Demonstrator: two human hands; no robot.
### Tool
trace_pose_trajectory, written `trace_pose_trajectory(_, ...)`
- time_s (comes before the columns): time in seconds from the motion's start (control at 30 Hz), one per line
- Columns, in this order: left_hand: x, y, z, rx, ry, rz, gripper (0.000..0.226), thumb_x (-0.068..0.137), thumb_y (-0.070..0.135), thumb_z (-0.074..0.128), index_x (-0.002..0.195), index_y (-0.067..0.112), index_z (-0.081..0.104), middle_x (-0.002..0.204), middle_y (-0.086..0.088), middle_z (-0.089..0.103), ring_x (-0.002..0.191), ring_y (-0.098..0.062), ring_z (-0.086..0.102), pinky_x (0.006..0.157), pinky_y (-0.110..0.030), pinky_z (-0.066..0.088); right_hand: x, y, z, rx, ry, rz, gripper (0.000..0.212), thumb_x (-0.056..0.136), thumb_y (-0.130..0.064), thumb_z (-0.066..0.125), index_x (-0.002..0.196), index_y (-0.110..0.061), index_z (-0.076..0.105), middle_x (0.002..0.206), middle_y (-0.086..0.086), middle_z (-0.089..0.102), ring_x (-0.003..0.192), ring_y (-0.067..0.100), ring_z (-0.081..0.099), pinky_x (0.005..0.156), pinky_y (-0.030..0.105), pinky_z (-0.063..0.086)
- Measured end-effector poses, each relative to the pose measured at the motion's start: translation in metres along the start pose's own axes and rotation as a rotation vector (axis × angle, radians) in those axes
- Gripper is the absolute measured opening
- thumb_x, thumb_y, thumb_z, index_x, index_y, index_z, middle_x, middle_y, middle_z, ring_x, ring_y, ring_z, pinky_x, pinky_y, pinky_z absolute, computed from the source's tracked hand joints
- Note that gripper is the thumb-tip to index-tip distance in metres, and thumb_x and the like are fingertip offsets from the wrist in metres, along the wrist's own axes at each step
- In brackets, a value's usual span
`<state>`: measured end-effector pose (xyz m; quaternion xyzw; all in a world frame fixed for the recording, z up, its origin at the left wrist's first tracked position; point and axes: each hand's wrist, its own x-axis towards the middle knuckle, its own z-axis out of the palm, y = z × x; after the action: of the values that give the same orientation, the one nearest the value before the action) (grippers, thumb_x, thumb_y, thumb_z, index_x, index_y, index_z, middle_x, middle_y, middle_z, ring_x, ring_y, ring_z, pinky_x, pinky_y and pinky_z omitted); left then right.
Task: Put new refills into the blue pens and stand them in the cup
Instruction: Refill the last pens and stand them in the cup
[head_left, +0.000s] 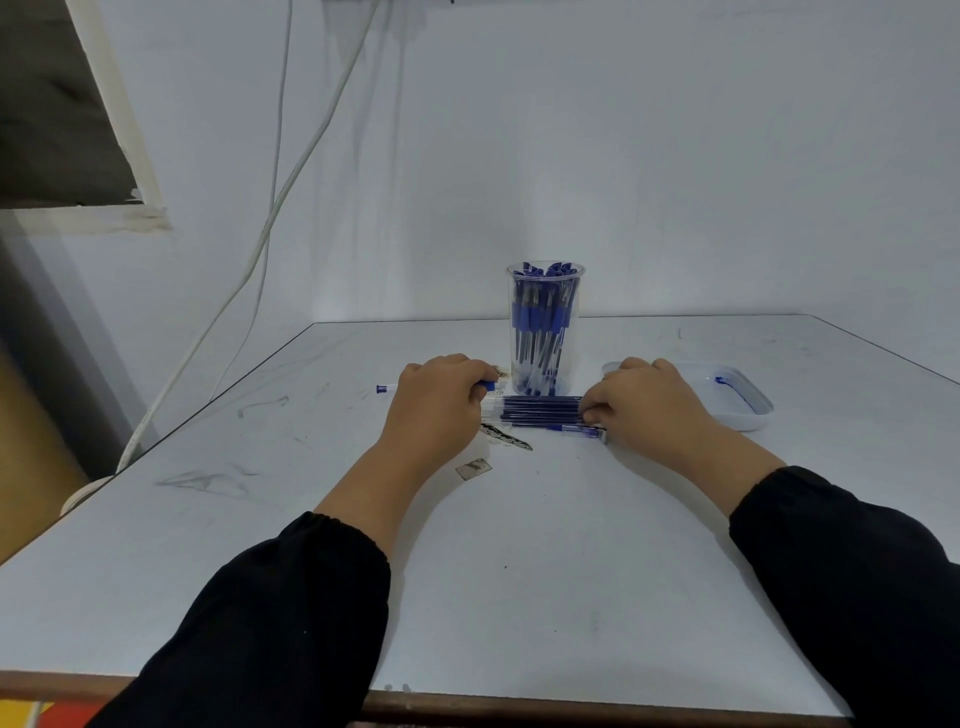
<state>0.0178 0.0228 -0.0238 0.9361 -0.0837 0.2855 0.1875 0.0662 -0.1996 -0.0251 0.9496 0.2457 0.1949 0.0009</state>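
A clear plastic cup (545, 332) full of several blue pens stands at the back middle of the table. In front of it lies a row of several dark blue refills (540, 408), with one blue pen (571, 428) lying at their near side. My left hand (436, 410) grips a blue pen (385, 388) that lies flat, its ends showing at both sides of the hand. My right hand (644, 402) pinches the right ends of the refills with curled fingers.
A shallow white tray (748, 402) with a blue ink smear sits right of the cup. Dark stains (506, 436) and a small scrap (472, 468) lie on the white table (519, 571). White cables (280, 197) hang along the wall at left.
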Motion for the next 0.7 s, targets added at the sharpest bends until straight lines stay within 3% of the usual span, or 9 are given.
trace_pose_trajectory(0.2,0.0,-0.001,0.001,-0.016,0.009,-0.004,0.027,0.094,0.01,0.048,0.111,0.019,0.067,0.11,0.005,0.066,0.101,-0.017,0.056,0.094,-0.035,0.033,-0.002,0.009,-0.005,0.084,0.021,0.044,0.024,0.095,-0.024,0.053,0.103,-0.038,0.07,0.095,-0.013,0.068,0.102,0.012,0.046,0.084,0.031,0.027)
trace_pose_trajectory(0.33,0.0,-0.002,0.001,-0.026,0.005,0.002,0.027,0.094,0.009,0.048,0.111,0.018,0.067,0.108,0.003,0.066,0.1,-0.019,0.058,0.095,-0.04,0.036,-0.004,0.01,-0.011,0.001,0.004,0.048,0.018,0.089,-0.034,0.061,0.102,-0.041,0.071,0.098,-0.016,0.065,0.103,0.011,0.044,0.084,0.03,0.027)
trace_pose_trajectory(0.7,0.0,-0.002,0.002,-0.029,0.012,-0.001,0.027,0.094,0.01,0.048,0.11,0.018,0.067,0.109,0.005,0.066,0.1,-0.017,0.057,0.093,-0.035,0.035,-0.003,0.006,-0.009,-0.128,-0.013,-0.011,0.021,0.09,-0.042,0.056,0.105,-0.042,0.071,0.103,-0.013,0.054,0.102,0.014,0.041,0.081,0.03,0.027)
